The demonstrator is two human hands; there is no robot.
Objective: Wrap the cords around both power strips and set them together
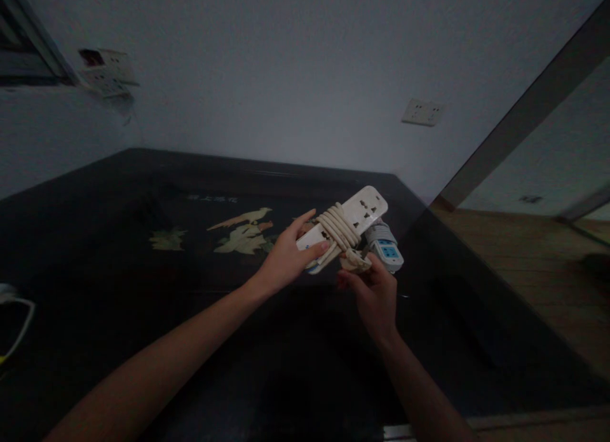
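Note:
A white power strip (365, 210) is held tilted above the dark table, its cord (339, 226) wound several times around its middle. My left hand (290, 248) grips the lower left end, thumb on top and fingers behind. At the strip's lower right side my right hand (374, 289) pinches the plug (356, 261) at the end of the cord. Just behind that hand lies a second power strip (388, 254) with blue sockets, wrapped in a pale grey cord. Part of it is hidden by the held strip and my right hand.
The black table (305, 353) bears a bird-and-leaf picture (243, 232). A white wall behind carries a socket plate (423, 112) at right and several socket plates (107, 73) at left. A white looped object (19, 315) is at the left edge. Wooden floor (500, 242) shows at right.

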